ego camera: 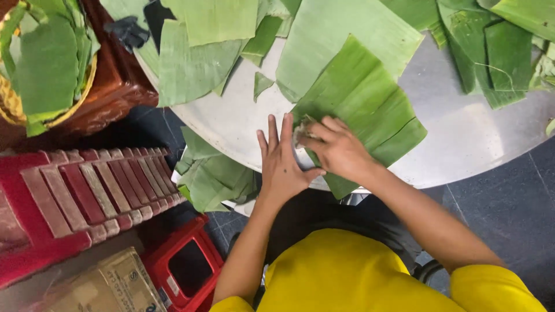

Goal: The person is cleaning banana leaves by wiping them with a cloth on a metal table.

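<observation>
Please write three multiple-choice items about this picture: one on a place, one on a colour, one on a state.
1. Where does the banana leaf piece under the right hand lie?
A. on the round metal table
B. on the floor
C. in the basket

2. What colour are the plastic stools on the floor?
A. blue
B. red
C. white

3. How is the left hand?
A. clenched in a fist
B. holding a knife
C. open, flat, fingers spread

Answers: 1 A, the leaf rests on the tabletop; 2 B, both stools are red; 3 C, palm down beside the leaf.
</observation>
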